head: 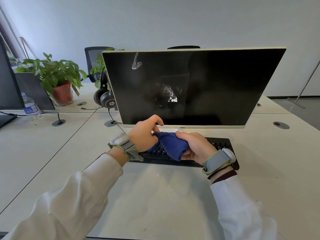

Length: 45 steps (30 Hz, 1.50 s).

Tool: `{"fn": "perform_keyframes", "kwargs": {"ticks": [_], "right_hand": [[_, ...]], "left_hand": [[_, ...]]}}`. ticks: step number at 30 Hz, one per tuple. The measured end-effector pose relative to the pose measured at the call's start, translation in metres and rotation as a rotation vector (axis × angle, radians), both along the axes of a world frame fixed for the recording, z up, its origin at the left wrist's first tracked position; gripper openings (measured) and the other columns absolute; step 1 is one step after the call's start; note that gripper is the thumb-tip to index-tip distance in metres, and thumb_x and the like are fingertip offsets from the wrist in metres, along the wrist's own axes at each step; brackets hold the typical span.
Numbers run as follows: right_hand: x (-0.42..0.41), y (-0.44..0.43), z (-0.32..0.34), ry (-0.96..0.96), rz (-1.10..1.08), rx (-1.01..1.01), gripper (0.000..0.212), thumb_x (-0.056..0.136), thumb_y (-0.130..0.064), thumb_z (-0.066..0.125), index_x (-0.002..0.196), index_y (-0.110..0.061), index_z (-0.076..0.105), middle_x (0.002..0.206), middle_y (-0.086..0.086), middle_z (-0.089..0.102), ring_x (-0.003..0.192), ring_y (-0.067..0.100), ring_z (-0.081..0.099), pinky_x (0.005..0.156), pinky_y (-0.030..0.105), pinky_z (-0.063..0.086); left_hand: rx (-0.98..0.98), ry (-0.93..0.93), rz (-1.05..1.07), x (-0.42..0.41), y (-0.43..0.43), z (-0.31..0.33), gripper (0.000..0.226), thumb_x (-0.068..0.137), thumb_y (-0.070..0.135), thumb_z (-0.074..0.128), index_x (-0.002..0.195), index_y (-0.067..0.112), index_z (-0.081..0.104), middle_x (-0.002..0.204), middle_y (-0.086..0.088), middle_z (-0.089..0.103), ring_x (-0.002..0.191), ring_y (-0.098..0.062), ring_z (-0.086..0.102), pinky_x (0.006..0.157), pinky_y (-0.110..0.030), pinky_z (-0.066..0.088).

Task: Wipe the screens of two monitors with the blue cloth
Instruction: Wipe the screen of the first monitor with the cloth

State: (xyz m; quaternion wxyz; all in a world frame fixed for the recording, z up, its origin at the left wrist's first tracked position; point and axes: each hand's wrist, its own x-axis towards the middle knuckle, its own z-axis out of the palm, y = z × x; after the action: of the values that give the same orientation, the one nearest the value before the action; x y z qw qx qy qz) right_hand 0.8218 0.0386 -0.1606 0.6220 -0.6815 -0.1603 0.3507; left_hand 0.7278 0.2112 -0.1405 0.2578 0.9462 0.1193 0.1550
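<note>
1. The white-framed flat monitor (pixel 190 87) carries "AOC" on its lower bezel. Its dark screen shows white smears near the upper left and near the middle.
2. The black over-ear headset (pixel 105 99), just beside the monitor's left edge, has "hp" on one earcup.
3. The clear plastic water bottle (pixel 30 105) at far left wears a blue label whose print is too small to read. It may hold some water, though the view does not settle it.
4. The crumpled dark blue cloth (pixel 170 144) is held between both hands, above the black keyboard (pixel 220 144) and below the screen.
5. The right hand (pixel 195 146) has its fingers curled round the bunched cloth, gripping it.
6. The left hand (pixel 143 134) pinches the cloth's near end, index finger arched above.
7. Both wrists wear grey bands below white sleeves.
8. An orange-red pot (pixel 63 94) holds a leafy green plant.
9. A second dark monitor (pixel 8 80) stands at the left edge of the white desk (pixel 155 196).
</note>
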Motion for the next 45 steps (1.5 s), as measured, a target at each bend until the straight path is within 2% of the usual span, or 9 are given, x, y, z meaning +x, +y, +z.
{"fn": "perform_keyframes", "kwargs": {"ticks": [7, 10, 13, 16, 21, 25, 34, 40, 45], "right_hand": [[0.001, 0.000, -0.006, 0.267, 0.192, 0.505, 0.034, 0.107, -0.020, 0.032, 0.119, -0.005, 0.059, 0.088, 0.006, 0.071, 0.077, 0.015, 0.070, 0.066, 0.027, 0.057], [0.006, 0.005, -0.019, -0.092, 0.112, 0.344, 0.028, 0.104, -0.022, 0.047, 0.126, -0.011, 0.060, 0.118, 0.011, 0.069, 0.108, 0.028, 0.067, 0.090, 0.046, 0.057], [0.008, 0.006, -0.029, -0.461, -0.040, 0.134, 0.022, 0.089, -0.029, 0.069, 0.103, -0.014, 0.068, 0.099, 0.009, 0.071, 0.096, 0.027, 0.067, 0.082, 0.042, 0.059], [0.005, 0.006, -0.028, -0.634, -0.167, -0.024, 0.025, 0.086, -0.027, 0.075, 0.103, -0.015, 0.061, 0.095, -0.001, 0.066, 0.089, 0.016, 0.062, 0.070, 0.025, 0.053], [0.007, 0.007, -0.033, -0.142, -0.012, 0.099, 0.038, 0.091, -0.040, 0.068, 0.119, -0.015, 0.060, 0.107, 0.012, 0.071, 0.091, 0.026, 0.071, 0.072, 0.039, 0.060], [0.013, 0.009, -0.038, -0.114, -0.120, 0.085, 0.034, 0.087, -0.036, 0.074, 0.107, -0.010, 0.066, 0.089, 0.012, 0.072, 0.071, 0.022, 0.068, 0.058, 0.030, 0.054], [0.058, 0.045, -0.049, -0.097, -0.447, 0.076, 0.027, 0.087, -0.024, 0.071, 0.103, -0.005, 0.060, 0.096, 0.012, 0.065, 0.085, 0.027, 0.068, 0.065, 0.037, 0.061], [0.070, 0.047, -0.053, -0.328, -0.424, -0.126, 0.031, 0.084, -0.030, 0.066, 0.070, -0.004, 0.057, 0.051, 0.007, 0.057, 0.044, 0.022, 0.055, 0.048, 0.033, 0.048], [0.075, 0.042, -0.056, -0.271, -0.364, -0.112, 0.048, 0.089, -0.042, 0.068, 0.061, -0.006, 0.055, 0.038, 0.002, 0.048, 0.032, 0.020, 0.042, 0.042, 0.025, 0.036]], "left_hand": [[-0.562, -0.098, -0.188, -0.002, -0.011, -0.014, 0.053, 0.075, -0.010, 0.057, 0.122, 0.016, 0.055, 0.124, -0.008, 0.063, 0.099, -0.018, 0.071, 0.081, -0.036, 0.059], [-1.085, -0.038, -0.148, -0.004, -0.017, -0.018, 0.070, 0.068, 0.001, 0.049, 0.138, 0.008, 0.047, 0.130, -0.024, 0.057, 0.114, -0.039, 0.062, 0.088, -0.048, 0.057], [-1.259, 0.002, -0.136, -0.005, -0.021, -0.022, 0.058, 0.087, 0.015, 0.062, 0.142, 0.010, 0.044, 0.134, -0.017, 0.057, 0.117, -0.036, 0.062, 0.088, -0.046, 0.057], [-1.006, -0.025, -0.046, 0.000, -0.024, -0.024, 0.052, 0.093, 0.005, 0.066, 0.141, 0.009, 0.046, 0.127, -0.016, 0.063, 0.107, -0.031, 0.068, 0.086, -0.045, 0.059], [-0.688, -0.076, 0.009, 0.011, -0.024, -0.017, 0.055, 0.088, 0.006, 0.071, 0.136, 0.010, 0.044, 0.115, -0.014, 0.066, 0.101, -0.031, 0.068, 0.081, -0.037, 0.061], [-0.160, -0.033, 0.055, 0.017, -0.024, 0.000, 0.063, 0.084, 0.024, 0.074, 0.136, 0.016, 0.039, 0.113, 0.006, 0.058, 0.094, -0.013, 0.064, 0.084, -0.029, 0.052], [0.611, -0.744, 0.063, 0.045, -0.002, 0.149, 0.021, 0.083, 0.016, 0.054, 0.102, 0.012, 0.063, 0.099, -0.005, 0.060, 0.086, -0.025, 0.058, 0.075, -0.037, 0.045], [0.739, -0.552, 0.270, 0.085, 0.011, 0.175, 0.045, 0.089, 0.042, 0.036, 0.108, 0.012, 0.064, 0.103, -0.005, 0.063, 0.095, -0.029, 0.059, 0.079, -0.036, 0.038], [0.788, -0.431, 0.301, 0.099, 0.005, 0.166, 0.047, 0.097, 0.043, 0.019, 0.072, 0.016, 0.048, 0.065, 0.001, 0.046, 0.068, -0.027, 0.049, 0.067, -0.034, 0.028]]}}
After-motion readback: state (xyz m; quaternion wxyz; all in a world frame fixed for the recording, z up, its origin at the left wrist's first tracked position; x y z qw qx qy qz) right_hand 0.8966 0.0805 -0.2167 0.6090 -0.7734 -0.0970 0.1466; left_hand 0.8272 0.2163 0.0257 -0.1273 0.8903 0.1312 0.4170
